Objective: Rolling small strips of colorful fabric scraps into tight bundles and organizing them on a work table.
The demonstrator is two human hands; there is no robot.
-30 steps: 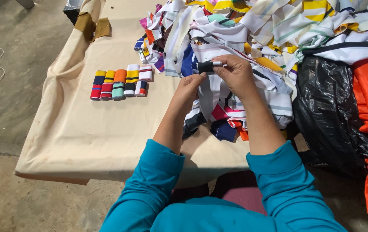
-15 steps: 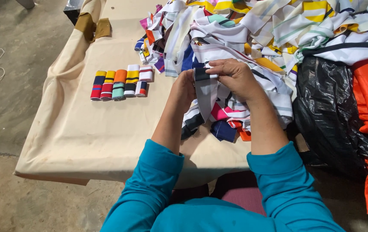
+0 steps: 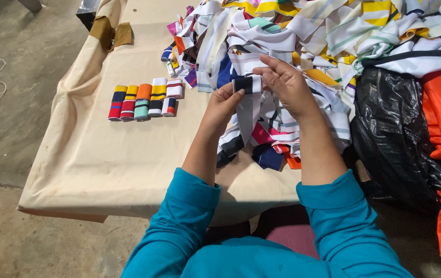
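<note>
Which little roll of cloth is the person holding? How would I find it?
Start at the table draped in tan cloth, then find the big heap of striped strips on its right side. In front of that heap, the left hand and right hand pinch a small black-and-white roll. Unlike the colourful rolls lined up on the left, it's held in the air.

A garment workshop: a cloth-covered surface carries a heap of striped fabric strips and a row of rolled strips, over a bare concrete floor.
</note>
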